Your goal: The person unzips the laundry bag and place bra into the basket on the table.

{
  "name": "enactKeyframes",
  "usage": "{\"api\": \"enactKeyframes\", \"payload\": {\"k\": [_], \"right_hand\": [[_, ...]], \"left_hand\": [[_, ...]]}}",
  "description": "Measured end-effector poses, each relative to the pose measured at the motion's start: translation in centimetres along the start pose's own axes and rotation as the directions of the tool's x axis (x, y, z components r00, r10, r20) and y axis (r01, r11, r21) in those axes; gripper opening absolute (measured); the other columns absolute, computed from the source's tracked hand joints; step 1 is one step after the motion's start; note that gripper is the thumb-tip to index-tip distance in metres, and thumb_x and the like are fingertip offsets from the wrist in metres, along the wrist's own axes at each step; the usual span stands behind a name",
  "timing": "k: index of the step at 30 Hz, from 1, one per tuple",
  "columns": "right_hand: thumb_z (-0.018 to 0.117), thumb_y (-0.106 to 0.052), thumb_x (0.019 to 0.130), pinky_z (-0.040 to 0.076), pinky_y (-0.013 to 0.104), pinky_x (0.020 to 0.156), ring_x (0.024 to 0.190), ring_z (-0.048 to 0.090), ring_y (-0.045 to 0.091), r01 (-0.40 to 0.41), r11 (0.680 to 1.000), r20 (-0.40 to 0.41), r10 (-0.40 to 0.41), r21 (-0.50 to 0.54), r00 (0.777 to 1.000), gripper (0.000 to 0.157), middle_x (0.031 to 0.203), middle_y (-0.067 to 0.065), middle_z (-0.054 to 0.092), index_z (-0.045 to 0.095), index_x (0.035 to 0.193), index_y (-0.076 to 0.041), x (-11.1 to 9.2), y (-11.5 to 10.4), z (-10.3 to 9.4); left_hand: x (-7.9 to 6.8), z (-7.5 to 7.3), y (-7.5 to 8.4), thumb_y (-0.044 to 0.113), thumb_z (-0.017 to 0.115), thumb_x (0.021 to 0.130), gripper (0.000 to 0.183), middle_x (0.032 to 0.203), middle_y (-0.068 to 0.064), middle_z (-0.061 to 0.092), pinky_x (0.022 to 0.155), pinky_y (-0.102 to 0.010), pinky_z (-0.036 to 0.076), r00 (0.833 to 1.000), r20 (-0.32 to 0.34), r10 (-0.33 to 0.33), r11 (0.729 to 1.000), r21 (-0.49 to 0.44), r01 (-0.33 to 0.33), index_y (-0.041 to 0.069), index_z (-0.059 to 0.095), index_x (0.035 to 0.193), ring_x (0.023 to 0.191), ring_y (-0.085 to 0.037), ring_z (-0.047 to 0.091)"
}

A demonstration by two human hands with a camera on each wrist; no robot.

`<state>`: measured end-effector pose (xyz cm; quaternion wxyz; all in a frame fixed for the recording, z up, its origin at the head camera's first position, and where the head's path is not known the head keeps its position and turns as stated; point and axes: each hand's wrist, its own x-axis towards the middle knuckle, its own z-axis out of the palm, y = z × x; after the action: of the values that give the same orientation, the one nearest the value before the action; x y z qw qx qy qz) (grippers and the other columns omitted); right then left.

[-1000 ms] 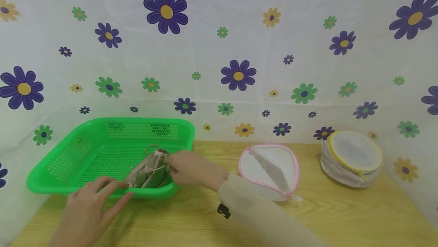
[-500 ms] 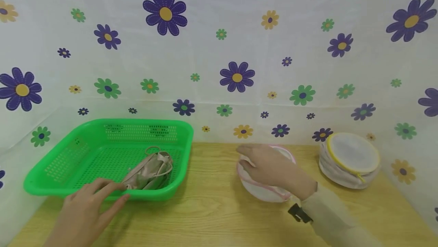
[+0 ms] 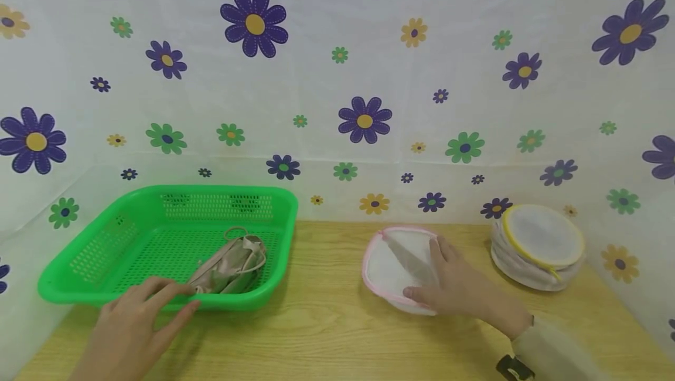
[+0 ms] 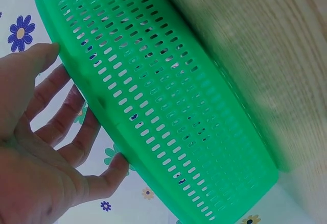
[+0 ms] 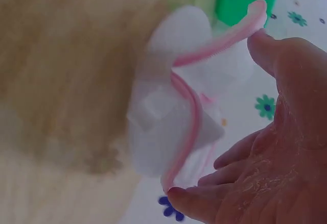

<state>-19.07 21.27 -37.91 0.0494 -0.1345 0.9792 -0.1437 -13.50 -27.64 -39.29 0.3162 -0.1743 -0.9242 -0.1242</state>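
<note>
My left hand rests at the front rim of a green plastic basket. In the left wrist view its fingers reach behind the rim, loosely bent, and the thumb lies near it. A shiny beige fabric item with thin straps lies crumpled inside the basket. With thumb and fingers spread, my right hand lies across the right side of a white mesh laundry bag with pink edging. The right wrist view shows the pink zip edges parted, the thumb and one fingertip touching them.
At the right stands a round pale mesh bag with a yellow zip. A flower-print curtain hangs behind the wooden table. Bare wood lies between basket and pink-edged bag.
My right hand has left the beige fabric item in the basket and moved right to the pink-edged laundry bag. My left hand has stayed at the rim.
</note>
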Motion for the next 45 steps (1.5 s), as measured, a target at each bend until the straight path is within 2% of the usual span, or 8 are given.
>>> {"api": "enactKeyframes", "payload": {"k": [4,10,13,21,28,35,45], "right_hand": [[0.066,-0.071,0.085,0.04,0.066,0.111,0.145,0.035,0.055,-0.033,0.999,0.071,0.032,0.012,0.997,0.117,0.16,0.039,0.025,0.025,0.154,0.015,0.0,0.0,1.7],[0.068,-0.061,0.09,0.04,0.063,0.113,0.144,0.042,0.047,-0.018,1.0,0.1,0.017,0.002,0.995,0.093,0.159,0.03,0.038,0.045,0.148,0.008,0.0,-0.3,2.6],[0.065,-0.059,0.093,0.038,0.061,0.115,0.144,0.043,0.046,0.01,1.0,0.104,-0.011,0.014,0.994,0.086,0.157,0.029,0.041,0.05,0.145,0.007,0.2,-0.4,3.0],[0.058,-0.054,0.099,0.03,0.06,0.122,0.149,0.037,0.046,0.118,0.992,0.089,-0.121,0.032,0.989,0.081,0.159,0.029,0.039,0.045,0.148,0.009,1.9,-0.4,3.8],[0.06,-0.048,0.099,0.032,0.059,0.121,0.147,0.039,0.047,0.213,0.977,0.107,-0.213,0.014,0.971,0.076,0.155,0.03,0.043,0.046,0.147,0.009,4.7,-1.6,4.0],[0.059,-0.05,0.099,0.03,0.054,0.124,0.152,0.035,0.04,0.195,0.981,0.154,-0.191,-0.006,0.969,0.075,0.161,0.021,0.04,0.045,0.152,0.001,6.9,-3.3,4.4],[0.059,-0.049,0.1,0.024,0.054,0.127,0.154,0.031,0.038,0.249,0.966,0.169,-0.235,-0.068,0.957,0.074,0.163,0.018,0.038,0.042,0.153,0.0,8.7,-4.4,4.6]], "left_hand": [[0.0,0.0,0.1,0.026,0.084,0.081,0.023,0.099,0.001,0.07,0.061,-0.062,0.05,1.0,0.013,-0.021,1.0,-0.001,0.021,0.022,0.076,0.102,0.089,-0.034,0.07],[0.0,-0.1,0.2,0.024,0.085,0.081,0.025,0.099,0.0,0.071,0.065,-0.065,0.051,0.999,0.023,-0.025,1.0,-0.004,0.025,0.021,0.075,0.103,0.09,-0.035,0.07],[0.0,-0.3,0.2,0.024,0.085,0.08,0.025,0.1,-0.001,0.071,0.065,-0.068,0.049,0.999,0.025,-0.037,0.999,-0.005,0.037,0.021,0.074,0.104,0.093,-0.036,0.069],[0.1,-0.4,0.1,0.022,0.085,0.079,0.025,0.099,0.0,0.07,0.062,-0.063,0.049,0.999,0.02,-0.025,1.0,0.002,0.025,0.021,0.075,0.102,0.089,-0.034,0.07],[-0.1,-0.2,0.3,0.024,0.084,0.081,0.024,0.1,-0.001,0.07,0.066,-0.067,0.049,0.998,0.042,-0.054,0.999,0.003,0.054,0.021,0.075,0.103,0.091,-0.035,0.069],[-0.1,-0.1,0.4,0.023,0.084,0.081,0.024,0.099,-0.001,0.07,0.065,-0.065,0.049,0.998,0.039,-0.057,0.998,0.006,0.057,0.021,0.075,0.103,0.091,-0.034,0.069],[0.0,-0.2,0.4,0.021,0.086,0.078,0.027,0.097,-0.002,0.071,0.06,-0.061,0.05,1.0,0.011,-0.026,1.0,0.013,0.026,0.02,0.076,0.103,0.084,-0.033,0.07]]}}
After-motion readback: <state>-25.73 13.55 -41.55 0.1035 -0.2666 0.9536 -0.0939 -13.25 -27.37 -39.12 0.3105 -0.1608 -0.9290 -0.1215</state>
